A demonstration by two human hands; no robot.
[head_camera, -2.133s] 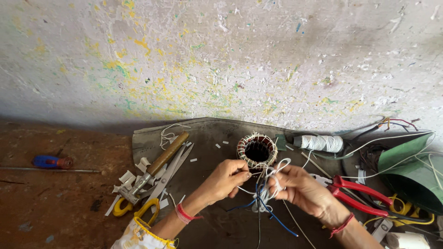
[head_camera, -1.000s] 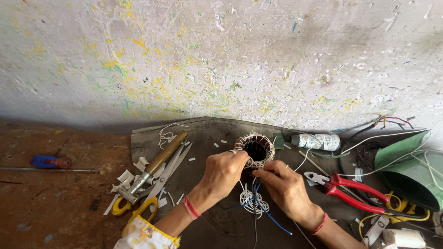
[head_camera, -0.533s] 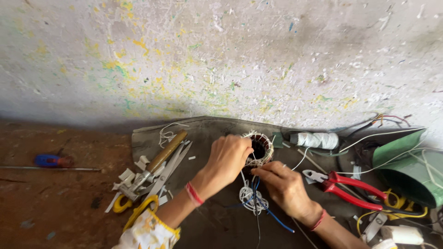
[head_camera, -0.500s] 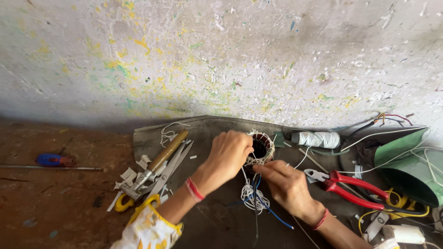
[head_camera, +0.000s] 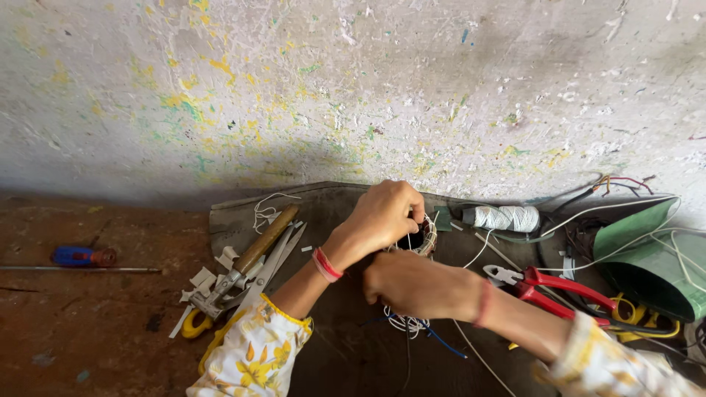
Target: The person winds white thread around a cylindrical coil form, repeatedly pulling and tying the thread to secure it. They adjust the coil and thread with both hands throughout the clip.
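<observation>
The left hand is curled over the top of the small round wound coil, fingers closed on its rim, so only a sliver of the ring and its dark bore shows past the knuckles. Just below it, the right hand is bunched tight with the fingers tucked under; it seems to be pinching the thin white wires, though the grip itself is hidden from here. Beneath that hand hangs a loose tangle of white and blue wires, trailing down across the dark surface.

As for progress, the coil looks already wound, but its leads lie loose and untied, so by my reckoning the dressing of those ends is under way and not finished.

Out to the right of the hands lie red-handled pliers and a spool of white thread, untouched. Out to the left sit a wooden-handled tool among scissors and white scraps, and farther off a blue-handled screwdriver.
</observation>
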